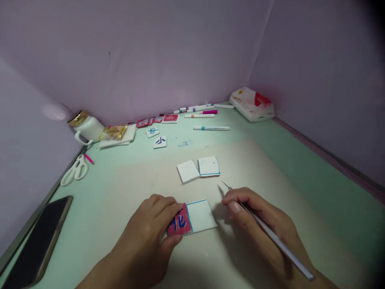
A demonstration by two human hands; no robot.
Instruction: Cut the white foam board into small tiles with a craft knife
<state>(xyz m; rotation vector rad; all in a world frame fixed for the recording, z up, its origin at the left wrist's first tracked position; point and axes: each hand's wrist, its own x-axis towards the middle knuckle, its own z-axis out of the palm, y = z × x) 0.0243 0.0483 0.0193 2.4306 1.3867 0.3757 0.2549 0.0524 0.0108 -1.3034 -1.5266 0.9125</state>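
My left hand [152,233] presses a red square tile [182,220] with a blue painted character onto a white block [202,216]. The fingers lie over the tile's left side and the thumb is at its lower edge. Blue lines run along the block's top edge and beside the tile. In my right hand [255,218] is a pen-shaped craft knife [276,239] with a silver handle and a thin pointed tip. That tip is raised, pointing up and left, apart from the block. Beyond the hands are a plain white square [188,171] and another with a blue line [209,166].
White scissors [75,170] and a phone [39,241] lie at the left. Behind them stands a white mug [89,127] beside a gold packet [113,132]. Small character tiles [160,142], several markers [211,128] and a tissue pack [252,105] line the back near the wall.
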